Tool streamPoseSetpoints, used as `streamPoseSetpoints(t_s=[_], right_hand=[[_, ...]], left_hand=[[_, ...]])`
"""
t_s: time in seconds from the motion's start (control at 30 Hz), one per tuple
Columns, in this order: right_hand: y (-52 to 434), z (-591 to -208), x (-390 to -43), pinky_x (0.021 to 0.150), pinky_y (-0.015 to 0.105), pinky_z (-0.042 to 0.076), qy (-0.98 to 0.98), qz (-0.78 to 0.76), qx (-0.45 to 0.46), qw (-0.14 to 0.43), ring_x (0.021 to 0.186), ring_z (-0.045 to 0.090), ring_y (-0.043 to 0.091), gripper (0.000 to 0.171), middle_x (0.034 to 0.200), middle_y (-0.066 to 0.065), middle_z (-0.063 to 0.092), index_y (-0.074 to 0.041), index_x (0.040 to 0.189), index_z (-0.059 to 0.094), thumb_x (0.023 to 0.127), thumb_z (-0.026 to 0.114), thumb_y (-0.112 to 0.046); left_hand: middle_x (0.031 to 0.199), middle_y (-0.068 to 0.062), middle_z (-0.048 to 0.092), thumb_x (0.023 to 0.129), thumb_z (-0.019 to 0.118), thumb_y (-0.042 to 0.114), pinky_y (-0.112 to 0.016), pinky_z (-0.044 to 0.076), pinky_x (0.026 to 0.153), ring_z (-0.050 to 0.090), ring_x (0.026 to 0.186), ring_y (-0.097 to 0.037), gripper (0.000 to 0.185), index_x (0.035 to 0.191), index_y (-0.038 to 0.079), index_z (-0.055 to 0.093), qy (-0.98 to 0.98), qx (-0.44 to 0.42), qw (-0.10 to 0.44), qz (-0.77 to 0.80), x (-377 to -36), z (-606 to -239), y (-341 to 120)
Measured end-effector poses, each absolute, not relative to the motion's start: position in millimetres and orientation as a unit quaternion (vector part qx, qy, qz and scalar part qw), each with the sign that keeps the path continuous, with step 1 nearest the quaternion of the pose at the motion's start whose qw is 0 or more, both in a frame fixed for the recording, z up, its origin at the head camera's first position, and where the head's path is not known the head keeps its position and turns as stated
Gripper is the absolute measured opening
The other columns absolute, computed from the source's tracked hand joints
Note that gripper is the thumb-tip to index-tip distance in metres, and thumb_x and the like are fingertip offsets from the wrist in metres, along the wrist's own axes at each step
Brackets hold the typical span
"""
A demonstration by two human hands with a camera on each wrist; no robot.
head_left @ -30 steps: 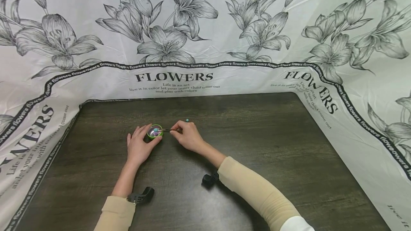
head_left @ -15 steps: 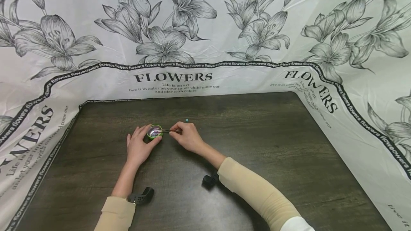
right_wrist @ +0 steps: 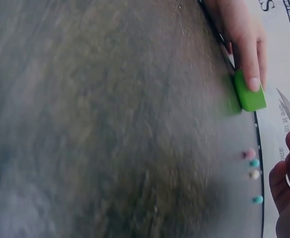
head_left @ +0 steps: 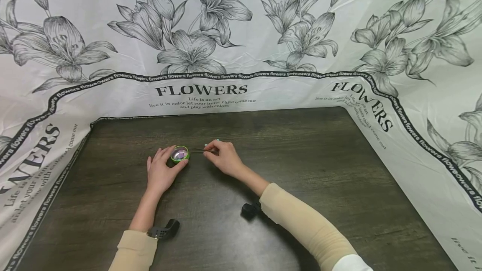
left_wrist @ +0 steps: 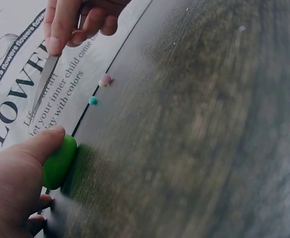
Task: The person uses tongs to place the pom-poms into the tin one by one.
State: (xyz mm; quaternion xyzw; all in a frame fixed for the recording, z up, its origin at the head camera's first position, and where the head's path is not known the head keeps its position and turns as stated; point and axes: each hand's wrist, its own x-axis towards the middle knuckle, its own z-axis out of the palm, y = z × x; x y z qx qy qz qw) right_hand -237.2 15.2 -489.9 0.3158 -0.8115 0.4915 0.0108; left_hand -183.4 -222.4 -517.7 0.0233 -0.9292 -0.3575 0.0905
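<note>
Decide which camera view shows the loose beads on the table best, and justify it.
The right wrist view: four separate beads lie in a row there, pink, teal, pale and teal. The left wrist view shows only a pink-and-pale cluster and one teal bead. The head view shows barely a teal speck beside the right hand.

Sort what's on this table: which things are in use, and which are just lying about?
In use: green cup, held by left hand; tweezers, pinched by right hand; loose beads beside it.

Lying about: flower-print cloth round the dark table.
</note>
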Motion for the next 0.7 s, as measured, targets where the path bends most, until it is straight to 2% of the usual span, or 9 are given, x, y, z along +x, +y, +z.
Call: streamPoseSetpoints(t_s=[0.2, 0.37, 0.5, 0.7], right_hand=[[24, -487, -239, 0.089, 0.025, 0.056, -0.812, 0.501, 0.299, -0.007, 0.103, 0.072, 0.020, 0.012, 0.106, 0.008, 0.075, -0.003, 0.109, 0.072, 0.099, 0.071, -0.009], [34, -486, -239, 0.089, 0.027, 0.057, -0.813, 0.508, 0.284, -0.021, 0.106, 0.071, 0.023, 0.012, 0.107, 0.008, 0.074, -0.003, 0.109, 0.072, 0.099, 0.070, -0.008], [44, -486, -242, 0.085, 0.027, 0.058, -0.820, 0.504, 0.270, -0.021, 0.103, 0.071, 0.022, 0.013, 0.105, 0.007, 0.073, -0.003, 0.110, 0.072, 0.099, 0.071, -0.009], [57, -489, -244, 0.087, 0.032, 0.058, -0.826, 0.500, 0.258, -0.008, 0.099, 0.071, 0.022, 0.016, 0.098, 0.005, 0.071, -0.001, 0.112, 0.072, 0.098, 0.072, -0.008]], left_hand=[[0.153, -0.029, 0.042, 0.095, 0.075, 0.035, -0.067, -0.002, 0.118, 0.020, 0.151, -0.048, 0.073, 0.153, 0.001, 0.047, -0.928, 0.024, 0.093, -0.361, -183, -516, -222], [0.153, -0.028, 0.042, 0.095, 0.075, 0.036, -0.067, -0.002, 0.119, 0.020, 0.151, -0.047, 0.073, 0.153, 0.001, 0.047, -0.928, 0.025, 0.094, -0.360, -182, -517, -221], [0.153, -0.028, 0.043, 0.095, 0.076, 0.035, -0.067, -0.002, 0.118, 0.020, 0.151, -0.048, 0.073, 0.152, 0.001, 0.047, -0.928, 0.023, 0.096, -0.360, -182, -517, -221], [0.152, -0.029, 0.043, 0.095, 0.077, 0.035, -0.068, -0.002, 0.118, 0.021, 0.150, -0.048, 0.072, 0.152, 0.000, 0.048, -0.926, 0.018, 0.102, -0.363, -182, -517, -221]])
